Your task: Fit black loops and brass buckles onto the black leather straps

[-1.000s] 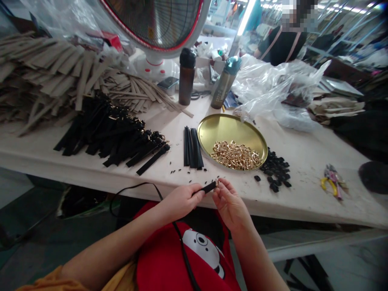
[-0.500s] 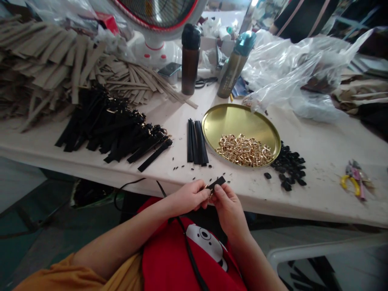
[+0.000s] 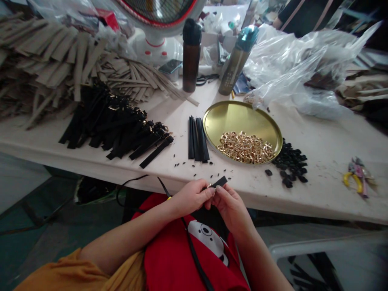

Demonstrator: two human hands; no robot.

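Observation:
My left hand [image 3: 191,197] and my right hand [image 3: 229,204] meet just below the table's front edge, both pinching one short black strap [image 3: 218,182] with a small gold clip at its near end. The strap's free end sticks up and to the right above my fingers. Straight ahead on the table lies a neat bundle of black straps [image 3: 197,139]. Beside it stands a round gold tray [image 3: 239,117] holding a heap of gold clips [image 3: 245,147]. Right of the tray lies a pile of small black pieces [image 3: 291,163].
A large heap of finished black straps [image 3: 115,125] and tan strips [image 3: 60,64] fills the left of the table. Two bottles [image 3: 190,54], a fan base, clear plastic bags [image 3: 297,68] and yellow-handled pliers [image 3: 354,176] sit farther off. Another person sits across at the back.
The gold clip has gone from the strap's far end to between my fingers, and the strap's free end now points up-right. The view has tilted down slightly.

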